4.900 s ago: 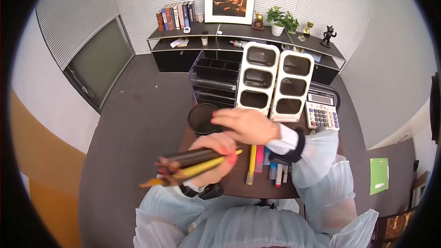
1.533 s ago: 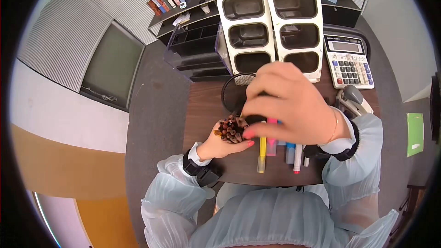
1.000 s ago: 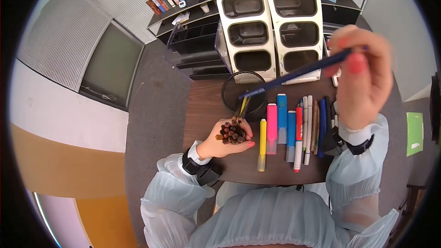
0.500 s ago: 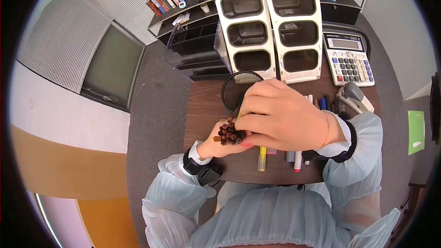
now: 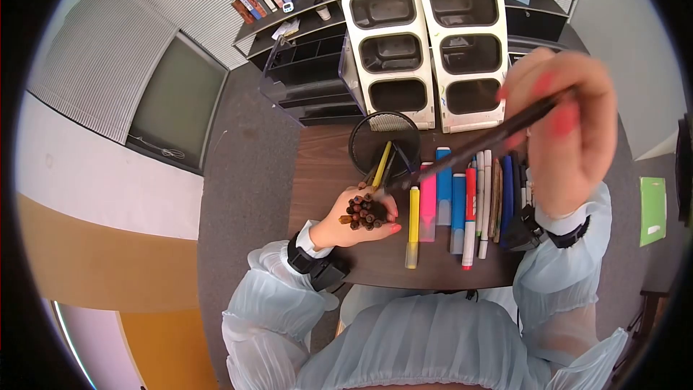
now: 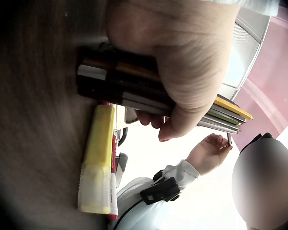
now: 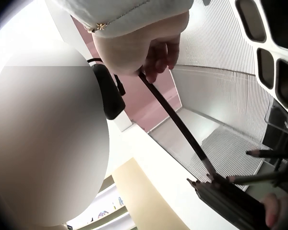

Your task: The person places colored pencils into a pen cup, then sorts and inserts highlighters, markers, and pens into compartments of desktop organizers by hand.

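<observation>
My left hand [image 5: 336, 224] grips a thick bundle of dark pencils [image 5: 363, 213] low over the desk, brown ends facing up. A yellow pencil [image 5: 382, 165] and other slim ones slant out beyond that hand, overlapping the mesh pen cup [image 5: 351, 150] in the head view. Raised at the right, my right hand [image 5: 567, 126] pinches one long dark pencil [image 5: 484, 143] near its upper end. Its lower end slopes down to the bundle. The right wrist view shows this pencil [image 7: 177, 122] reaching the tips of the bundle [image 7: 230, 203].
Right of the left hand lie a yellow highlighter [image 5: 413, 227], a pink highlighter [image 5: 428, 206], blue highlighters [image 5: 443, 188], a red-and-white marker [image 5: 470, 217] and several pens. Behind stand two white three-bin organizers [image 5: 426, 50] and a clear-sided black organizer [image 5: 310, 87].
A second ago the right hand held up a dark blue pencil. It went to the bundle half a second ago and has moved up and right again with a dark pencil.
</observation>
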{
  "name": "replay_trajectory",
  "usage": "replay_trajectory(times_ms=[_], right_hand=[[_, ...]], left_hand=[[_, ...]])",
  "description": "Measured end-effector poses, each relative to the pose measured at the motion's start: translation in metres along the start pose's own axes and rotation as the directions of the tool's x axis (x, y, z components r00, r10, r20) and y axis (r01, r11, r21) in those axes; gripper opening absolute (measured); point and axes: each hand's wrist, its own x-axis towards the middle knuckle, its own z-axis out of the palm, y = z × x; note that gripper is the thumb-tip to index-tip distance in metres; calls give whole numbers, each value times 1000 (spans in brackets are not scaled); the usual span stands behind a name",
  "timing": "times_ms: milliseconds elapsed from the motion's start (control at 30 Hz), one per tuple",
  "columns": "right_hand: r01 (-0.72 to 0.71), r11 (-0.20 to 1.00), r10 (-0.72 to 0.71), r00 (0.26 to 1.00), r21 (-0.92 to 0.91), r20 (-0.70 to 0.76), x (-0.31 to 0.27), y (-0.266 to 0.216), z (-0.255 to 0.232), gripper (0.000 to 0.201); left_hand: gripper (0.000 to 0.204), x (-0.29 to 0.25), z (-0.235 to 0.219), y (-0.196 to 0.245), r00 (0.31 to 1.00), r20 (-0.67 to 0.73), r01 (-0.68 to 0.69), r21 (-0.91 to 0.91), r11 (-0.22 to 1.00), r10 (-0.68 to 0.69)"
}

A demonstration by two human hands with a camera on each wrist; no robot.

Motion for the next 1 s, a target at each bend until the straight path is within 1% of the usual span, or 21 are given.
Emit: replay_trajectory(times_ms=[67,133,167,200,267,333,400,467,500,533,633,667,700,733,767,833,867,900,933,967,1000], right_hand=[[-85,996,89,988,36,-126,0,0,0,17],[-133,974,141,989,-182,33,0,6,4,16],[-230,948,259,959,-219,117,0,5,10,16],[-96,947,147,978,-305,150,-2,24,16,13],[55,888,104,943,-457,315,-8,41,23,16],[148,879,12,944,-453,331,-12,45,31,19],[150,899,18,926,-411,378,-12,33,35,21],[150,918,22,905,-367,425,-17,24,39,22],[138,940,40,864,-313,501,-20,22,41,26],[121,958,52,818,-260,574,-23,20,43,30],[130,958,44,815,-256,578,-30,18,50,29],[149,958,17,823,-245,568,-31,19,52,26],[149,959,16,822,-243,569,-32,20,52,26],[160,964,-10,820,-213,572,-32,22,50,25],[171,968,-35,818,-184,574,-32,24,49,24],[227,952,-60,796,-205,602,-28,22,46,25],[282,933,-84,774,-223,628,-25,20,44,27],[283,933,-85,774,-223,627,-20,16,37,27],[236,951,-93,837,-202,540,-11,11,27,30],[189,966,-94,890,-174,447,-6,6,21,33],[188,967,-92,888,-173,450,-4,2,20,33]], left_hand=[[17,1,2,3,1000,-8,7,-93,996,-8],[17,1,2,1,1000,-3,-3,-104,995,3],[16,2,2,0,1000,-3,-12,-113,993,12],[16,2,2,1,1000,-2,-11,-111,994,10],[17,2,1,5,999,-5,33,-99,995,-33],[17,2,0,6,1000,-9,17,-95,995,-18],[17,1,1,7,1000,-16,0,-96,995,-1],[19,0,1,10,999,-27,24,42,999,-22],[19,0,-3,10,971,60,236,-137,962,-230],[19,-1,-4,8,971,60,238,-136,962,-231],[20,-3,-5,-10,989,36,-142,10,990,142],[20,-7,-7,-13,989,34,-142,11,990,141],[20,-12,-10,-15,976,98,210,-182,961,-194],[20,-14,-12,-15,846,222,534,-334,777,-485],[20,-13,-10,-14,846,221,533,-334,778,-485],[14,-7,-4,-11,978,103,194,-149,970,-179],[14,-6,-2,-11,979,103,193,-149,970,-179],[13,-4,0,-12,998,52,44,-44,998,-42],[13,-4,0,-13,995,16,-101,67,993,100],[13,-2,-1,-13,995,15,-100,65,993,99],[13,1,-2,-13,987,35,-155,33,987,154]])
